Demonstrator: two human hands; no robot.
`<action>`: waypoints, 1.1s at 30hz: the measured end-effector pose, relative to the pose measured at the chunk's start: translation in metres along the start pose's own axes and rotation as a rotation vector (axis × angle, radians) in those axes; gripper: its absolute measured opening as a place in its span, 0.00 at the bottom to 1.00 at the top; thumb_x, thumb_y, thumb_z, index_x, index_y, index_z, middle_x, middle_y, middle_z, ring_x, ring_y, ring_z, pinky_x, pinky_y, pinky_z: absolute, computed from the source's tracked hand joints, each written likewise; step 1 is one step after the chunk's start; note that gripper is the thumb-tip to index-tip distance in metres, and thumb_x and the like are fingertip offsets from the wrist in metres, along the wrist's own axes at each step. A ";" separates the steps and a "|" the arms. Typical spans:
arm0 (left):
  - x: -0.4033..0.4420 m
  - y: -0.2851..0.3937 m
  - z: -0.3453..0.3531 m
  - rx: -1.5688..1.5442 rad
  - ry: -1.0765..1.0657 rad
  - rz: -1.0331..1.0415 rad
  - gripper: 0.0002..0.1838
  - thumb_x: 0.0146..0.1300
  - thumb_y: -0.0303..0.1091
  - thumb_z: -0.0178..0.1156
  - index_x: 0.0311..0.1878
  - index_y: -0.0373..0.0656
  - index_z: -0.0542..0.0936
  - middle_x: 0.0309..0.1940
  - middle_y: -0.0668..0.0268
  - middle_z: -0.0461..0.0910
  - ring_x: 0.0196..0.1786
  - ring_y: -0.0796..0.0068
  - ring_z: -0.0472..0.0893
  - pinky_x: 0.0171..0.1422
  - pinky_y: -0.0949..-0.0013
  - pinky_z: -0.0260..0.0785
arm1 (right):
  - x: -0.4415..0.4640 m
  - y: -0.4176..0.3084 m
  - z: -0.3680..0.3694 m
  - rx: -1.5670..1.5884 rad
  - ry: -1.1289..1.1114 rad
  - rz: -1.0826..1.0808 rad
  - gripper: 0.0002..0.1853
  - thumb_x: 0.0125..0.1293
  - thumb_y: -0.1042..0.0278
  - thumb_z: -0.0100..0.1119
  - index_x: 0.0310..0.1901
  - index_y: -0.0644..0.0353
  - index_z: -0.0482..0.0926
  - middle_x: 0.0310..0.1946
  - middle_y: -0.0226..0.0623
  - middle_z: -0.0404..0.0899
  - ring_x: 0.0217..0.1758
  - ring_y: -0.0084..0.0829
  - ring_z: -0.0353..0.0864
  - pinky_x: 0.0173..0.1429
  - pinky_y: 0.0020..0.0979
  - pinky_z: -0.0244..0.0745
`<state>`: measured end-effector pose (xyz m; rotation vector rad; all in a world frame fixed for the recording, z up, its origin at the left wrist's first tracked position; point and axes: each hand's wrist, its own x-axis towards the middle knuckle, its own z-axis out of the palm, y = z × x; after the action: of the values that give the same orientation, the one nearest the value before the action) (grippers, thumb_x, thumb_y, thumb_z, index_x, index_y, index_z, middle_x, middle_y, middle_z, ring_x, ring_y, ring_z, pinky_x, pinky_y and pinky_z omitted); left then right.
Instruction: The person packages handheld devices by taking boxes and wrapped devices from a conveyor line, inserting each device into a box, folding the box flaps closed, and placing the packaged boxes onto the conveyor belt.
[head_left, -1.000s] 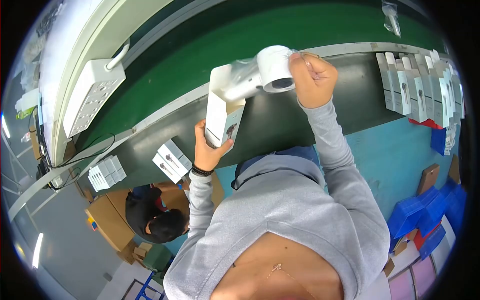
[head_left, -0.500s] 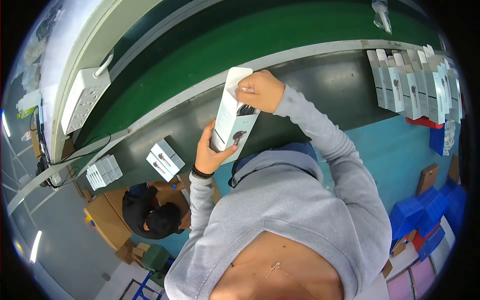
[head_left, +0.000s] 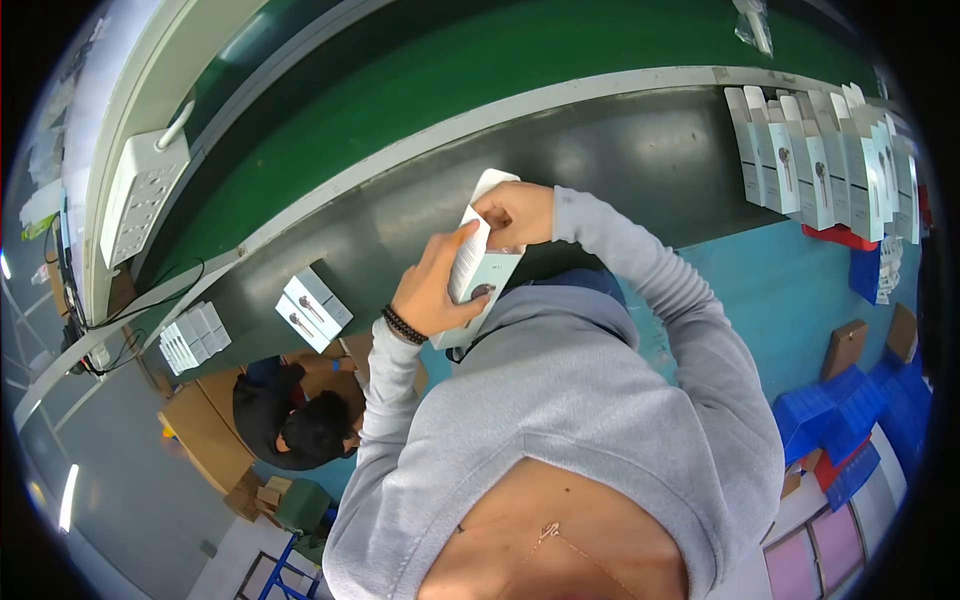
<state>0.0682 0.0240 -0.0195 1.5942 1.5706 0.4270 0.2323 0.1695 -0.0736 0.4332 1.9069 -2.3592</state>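
Note:
A tall white box (head_left: 482, 275) with a product picture on its front is tilted over the near edge of the dark bench (head_left: 400, 215). My left hand (head_left: 432, 287) is wrapped round its lower left side, thumb on the front. At the box's open top, my right hand (head_left: 515, 214) has its fingers curled inside the mouth, beside the raised flap. What those fingers hold is hidden. No white device shows outside the box.
Two white boxes (head_left: 313, 308) lie left on the bench, with a small stack (head_left: 195, 337) farther left. Several open boxes (head_left: 820, 160) stand at the right. A power strip (head_left: 145, 195) hangs upper left. A person in dark clothes (head_left: 290, 415) is below left.
The white cylindrical device in a clear bag, held by my right hand above the box, has gone down into it. Box and hands have come closer to my body, and my left hand sits higher on it.

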 end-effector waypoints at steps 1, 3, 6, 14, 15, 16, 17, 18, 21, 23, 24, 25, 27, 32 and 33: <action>0.003 -0.001 -0.001 0.041 0.000 0.013 0.44 0.44 0.33 0.70 0.66 0.45 0.60 0.52 0.51 0.68 0.48 0.50 0.76 0.53 0.60 0.70 | -0.001 -0.001 0.006 -0.127 0.105 -0.077 0.11 0.57 0.75 0.61 0.41 0.64 0.74 0.26 0.36 0.79 0.29 0.25 0.79 0.32 0.28 0.74; 0.008 -0.003 -0.003 0.074 0.003 0.018 0.43 0.44 0.33 0.70 0.65 0.47 0.62 0.48 0.53 0.69 0.47 0.48 0.75 0.51 0.59 0.70 | -0.001 -0.004 0.015 -0.384 0.317 -0.232 0.14 0.55 0.73 0.64 0.41 0.62 0.71 0.21 0.39 0.78 0.25 0.30 0.79 0.30 0.31 0.72; 0.012 -0.001 -0.002 0.114 0.030 -0.018 0.42 0.44 0.33 0.69 0.66 0.46 0.63 0.45 0.54 0.68 0.44 0.51 0.77 0.46 0.61 0.71 | -0.006 -0.006 0.024 -0.291 0.461 -0.120 0.21 0.53 0.70 0.66 0.47 0.58 0.67 0.24 0.43 0.80 0.30 0.37 0.82 0.35 0.31 0.74; 0.016 0.007 0.007 -0.222 0.306 0.057 0.40 0.43 0.31 0.68 0.64 0.44 0.65 0.46 0.56 0.67 0.48 0.60 0.76 0.40 0.63 0.76 | -0.054 -0.032 0.014 -0.230 0.820 -0.497 0.27 0.53 0.78 0.65 0.55 0.66 0.67 0.50 0.43 0.79 0.57 0.37 0.78 0.59 0.36 0.72; 0.017 0.013 0.006 -0.287 0.348 0.031 0.40 0.42 0.32 0.69 0.63 0.44 0.66 0.45 0.55 0.67 0.48 0.60 0.75 0.39 0.62 0.75 | -0.057 -0.032 0.014 -0.240 0.886 -0.492 0.25 0.53 0.79 0.65 0.53 0.67 0.69 0.52 0.43 0.78 0.57 0.38 0.78 0.60 0.36 0.72; 0.018 0.015 0.005 -0.277 0.355 0.033 0.39 0.42 0.32 0.69 0.63 0.44 0.66 0.45 0.57 0.67 0.48 0.59 0.75 0.38 0.62 0.75 | -0.058 -0.034 0.015 -0.274 0.928 -0.483 0.15 0.54 0.78 0.63 0.45 0.65 0.78 0.57 0.45 0.73 0.56 0.39 0.78 0.61 0.36 0.71; 0.019 0.016 0.005 -0.245 0.324 0.061 0.40 0.43 0.30 0.68 0.63 0.43 0.64 0.46 0.57 0.67 0.49 0.60 0.76 0.39 0.63 0.76 | -0.058 -0.033 0.016 -0.319 0.908 -0.481 0.12 0.55 0.77 0.63 0.43 0.64 0.79 0.58 0.45 0.72 0.56 0.38 0.78 0.61 0.36 0.72; 0.020 0.015 0.005 -0.212 0.291 0.090 0.40 0.43 0.28 0.67 0.64 0.42 0.63 0.48 0.57 0.66 0.50 0.60 0.77 0.41 0.64 0.78 | -0.056 -0.029 0.018 -0.364 0.888 -0.479 0.09 0.56 0.76 0.62 0.40 0.63 0.81 0.58 0.46 0.72 0.56 0.38 0.78 0.60 0.36 0.72; 0.023 0.015 0.009 -0.165 0.225 0.142 0.40 0.44 0.27 0.66 0.64 0.41 0.62 0.48 0.57 0.65 0.50 0.61 0.77 0.43 0.66 0.79 | -0.055 -0.027 0.024 -0.309 0.813 -0.410 0.05 0.58 0.71 0.62 0.34 0.60 0.83 0.60 0.46 0.70 0.56 0.40 0.76 0.56 0.36 0.73; 0.023 0.014 0.015 -0.182 0.223 0.152 0.40 0.43 0.29 0.67 0.63 0.43 0.63 0.46 0.57 0.66 0.47 0.61 0.76 0.44 0.64 0.76 | -0.055 -0.027 0.027 -0.256 0.760 -0.361 0.07 0.57 0.68 0.63 0.35 0.59 0.84 0.59 0.44 0.70 0.53 0.44 0.76 0.52 0.37 0.74; 0.023 0.014 0.018 -0.207 0.233 0.151 0.40 0.43 0.30 0.68 0.63 0.44 0.65 0.45 0.56 0.66 0.45 0.61 0.74 0.45 0.63 0.72 | -0.050 -0.020 0.025 -0.381 0.824 -0.449 0.06 0.56 0.67 0.63 0.32 0.59 0.82 0.56 0.44 0.72 0.49 0.42 0.78 0.49 0.36 0.74; 0.022 0.015 0.021 -0.234 0.243 0.151 0.40 0.42 0.32 0.69 0.63 0.46 0.66 0.43 0.56 0.67 0.43 0.61 0.73 0.46 0.62 0.69 | -0.052 -0.017 0.022 -0.381 0.797 -0.352 0.05 0.55 0.67 0.63 0.30 0.59 0.81 0.54 0.43 0.73 0.48 0.42 0.78 0.49 0.36 0.74; 0.020 0.018 0.025 -0.216 0.230 0.141 0.40 0.42 0.32 0.69 0.63 0.46 0.65 0.43 0.55 0.67 0.43 0.59 0.73 0.46 0.62 0.69 | -0.056 -0.017 0.017 -0.381 0.740 -0.158 0.05 0.53 0.67 0.63 0.28 0.58 0.80 0.50 0.42 0.74 0.46 0.41 0.78 0.48 0.36 0.74; 0.021 0.033 0.020 -0.149 0.182 0.158 0.41 0.42 0.33 0.69 0.64 0.46 0.65 0.44 0.54 0.66 0.43 0.57 0.74 0.47 0.61 0.70 | -0.051 -0.047 0.010 -0.594 0.670 0.034 0.04 0.52 0.72 0.63 0.31 0.57 0.80 0.43 0.40 0.74 0.45 0.39 0.78 0.48 0.35 0.74; 0.022 0.036 0.019 -0.132 0.174 0.166 0.40 0.42 0.34 0.69 0.63 0.46 0.65 0.44 0.54 0.66 0.43 0.56 0.74 0.47 0.61 0.70 | -0.050 -0.050 0.009 -0.644 0.648 0.057 0.05 0.53 0.72 0.63 0.33 0.57 0.81 0.42 0.39 0.74 0.45 0.39 0.77 0.49 0.35 0.74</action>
<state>0.1090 0.0431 -0.0107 1.6264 1.5081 0.7624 0.2665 0.1665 -0.0112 1.2464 2.6939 -1.5116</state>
